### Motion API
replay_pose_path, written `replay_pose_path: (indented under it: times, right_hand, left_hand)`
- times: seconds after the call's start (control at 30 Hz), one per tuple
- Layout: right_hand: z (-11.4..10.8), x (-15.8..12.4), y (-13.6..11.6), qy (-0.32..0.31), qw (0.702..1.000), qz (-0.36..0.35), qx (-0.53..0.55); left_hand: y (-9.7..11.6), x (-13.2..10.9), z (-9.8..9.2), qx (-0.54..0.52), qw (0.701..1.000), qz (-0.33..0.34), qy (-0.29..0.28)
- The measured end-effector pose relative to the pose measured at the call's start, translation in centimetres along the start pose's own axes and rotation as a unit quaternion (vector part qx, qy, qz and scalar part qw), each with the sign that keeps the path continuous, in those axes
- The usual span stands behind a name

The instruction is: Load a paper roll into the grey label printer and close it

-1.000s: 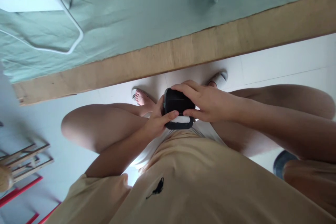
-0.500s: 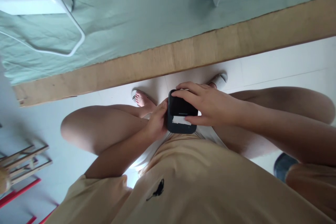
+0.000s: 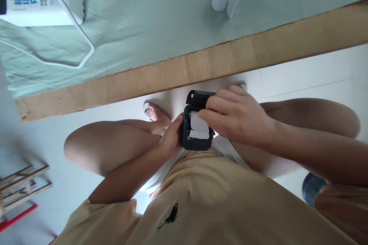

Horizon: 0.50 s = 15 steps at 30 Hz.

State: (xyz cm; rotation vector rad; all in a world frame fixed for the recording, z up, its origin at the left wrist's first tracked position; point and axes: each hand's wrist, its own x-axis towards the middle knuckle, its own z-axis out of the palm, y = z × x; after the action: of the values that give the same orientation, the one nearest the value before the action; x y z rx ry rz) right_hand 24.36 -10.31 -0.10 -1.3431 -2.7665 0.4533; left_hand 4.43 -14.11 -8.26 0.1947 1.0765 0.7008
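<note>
We'd log this step as opening the black device (image 3: 197, 145): its lid (image 3: 198, 98) stands swung up on the side away from the torso, and a white roll (image 3: 199, 122) shows inside. The device sits over the lap, between the thighs, apart from the wooden edge (image 3: 184, 69). Left hand (image 3: 172, 134) grips its left side. Right hand (image 3: 234, 115) curls over the lid's right end, with a digit reaching over the roll; we can't tell whether it's pinching either one. Next move, in our judgement, calls for keeping the left grip steady and the right digits clear of the lid's hinge side while getting at the roll.
</note>
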Motion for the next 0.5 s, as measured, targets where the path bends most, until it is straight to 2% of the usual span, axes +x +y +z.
replay_pose_path:
  times: [0.1,0.23,0.37,0.5]
  right_hand:
    - [0.8,0.3,-0.6,-0.088,0.996,0.026,0.003]
    - [1.7,0.5,-1.2,-0.129,0.990,0.060,0.000]
    - [1.8,0.8,-1.6,-0.170,0.984,0.048,0.021]
    - [1.7,1.2,-1.8,-0.176,0.982,0.058,0.039]
  left_hand:
    - [0.2,-0.1,0.1,0.011,1.000,-0.005,-0.005]
    - [0.5,-0.5,0.4,0.038,0.999,-0.018,-0.011]
    - [0.6,-0.5,0.5,0.044,0.999,-0.018,-0.007]
    - [0.6,-0.4,0.6,0.040,0.999,-0.007,-0.001]
